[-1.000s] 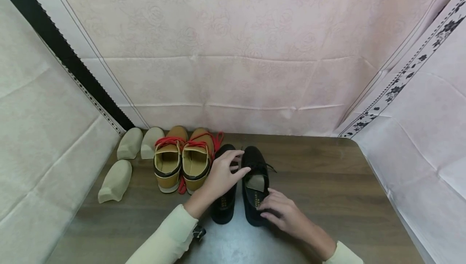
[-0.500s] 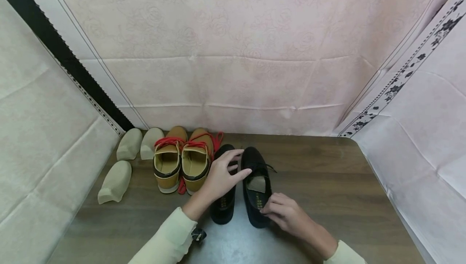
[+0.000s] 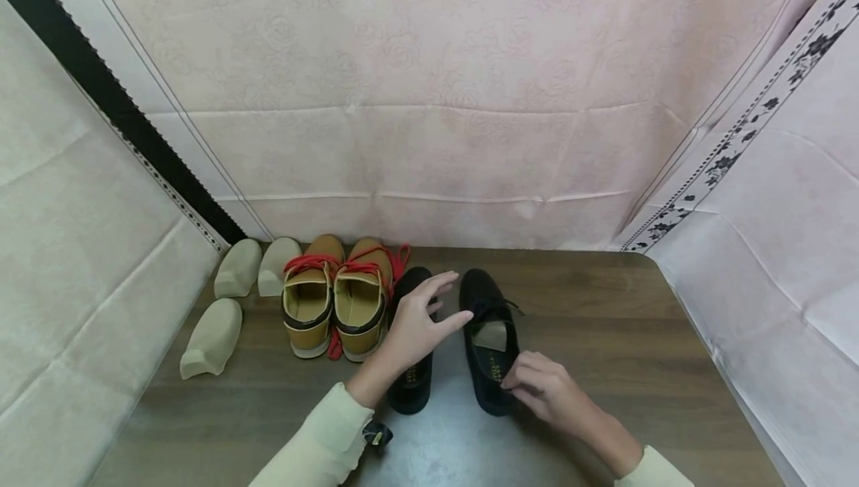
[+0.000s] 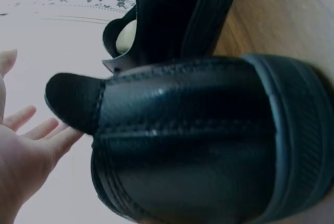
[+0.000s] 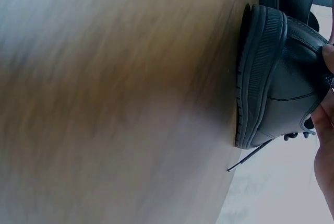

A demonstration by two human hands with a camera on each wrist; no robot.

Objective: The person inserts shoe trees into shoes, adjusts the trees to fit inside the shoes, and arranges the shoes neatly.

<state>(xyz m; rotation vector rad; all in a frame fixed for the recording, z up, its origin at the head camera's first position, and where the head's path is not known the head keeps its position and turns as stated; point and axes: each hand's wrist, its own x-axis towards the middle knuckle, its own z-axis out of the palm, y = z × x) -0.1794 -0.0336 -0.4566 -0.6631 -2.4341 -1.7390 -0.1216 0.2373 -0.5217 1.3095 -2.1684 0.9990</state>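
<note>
Two black lace-up shoes stand side by side with their toes toward the back wall. My right hand point(image 3: 546, 390) pinches the heel-side rim of the right black shoe point(image 3: 478, 293); in the right wrist view its thumb and fingers grip the rim of that shoe point(image 5: 292, 83). A pale insert point(image 3: 492, 335) sits inside it. My left hand point(image 3: 412, 330) hovers over the left black shoe point(image 3: 411, 390), thumb and fingers spread and holding nothing, and hides much of it. In the left wrist view the heel of this shoe point(image 4: 177, 130) is close, beside the spread fingers.
To the left stand two tan shoes point(image 3: 359, 304) with red laces point(image 3: 362, 266). Farther left are three pale, toe-shaped shoe inserts point(image 3: 213, 338). The wooden floor point(image 3: 590, 308) meets a cloth-covered wall point(image 3: 429, 151) at the back, with more cloth on both sides.
The right hand has closed on the right black shoe's rim and shifted the shoe right, widening the gap between the pair. The left hand stays spread over the left shoe.
</note>
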